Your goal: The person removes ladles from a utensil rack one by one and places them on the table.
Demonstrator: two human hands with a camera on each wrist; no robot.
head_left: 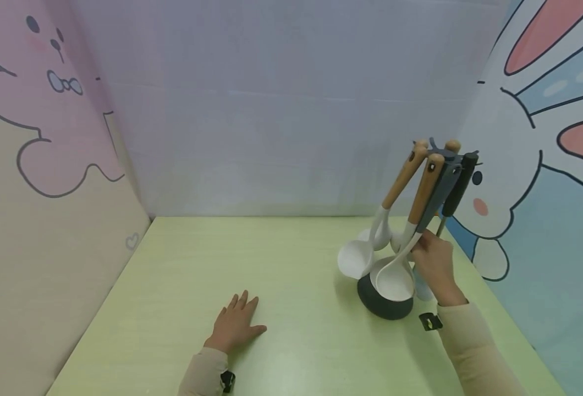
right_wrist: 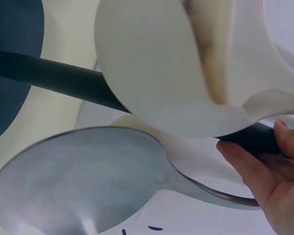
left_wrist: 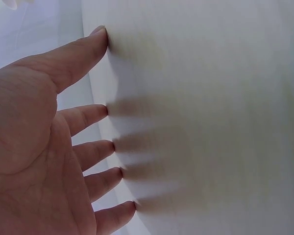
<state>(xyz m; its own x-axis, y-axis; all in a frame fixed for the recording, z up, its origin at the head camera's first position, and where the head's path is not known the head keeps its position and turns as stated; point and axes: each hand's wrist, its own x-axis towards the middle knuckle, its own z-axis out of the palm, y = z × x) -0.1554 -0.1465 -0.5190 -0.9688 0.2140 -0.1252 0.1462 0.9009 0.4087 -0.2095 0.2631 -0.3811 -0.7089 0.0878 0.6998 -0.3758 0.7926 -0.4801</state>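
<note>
**Right hand at the utensil rack, left hand flat on the table**

The pale green table [head_left: 291, 258] fills the booth, walled by cartoon rabbit panels [head_left: 534, 165] — no brand, label or readable writing shows anywhere. Toward the table's right side stands the utensil rack [head_left: 390, 300], a dark round base with a dark centre pole [right_wrist: 63, 78] and a hook ring on top. White ladles with wooden handles [head_left: 400, 179] hang from it, their bowls just above the base, and a black-handled utensil [head_left: 460, 184] hangs on the far side.

The right hand [head_left: 435, 264] reaches in among the hanging tools; in the right wrist view its fingers [right_wrist: 255, 166] curl round the dark pole, beside the neck of a steel spoon [right_wrist: 83, 181] lying just below a white ladle bowl [right_wrist: 157, 68]. In my judgement a steady hold low on the pole suits the step best — the rack looks top-heavy, and crowded handles could swing or slip their hooks if it tips.

The left hand [head_left: 234, 324] lies spread and flat on the table, well apart from the rack, holding nothing.
</note>
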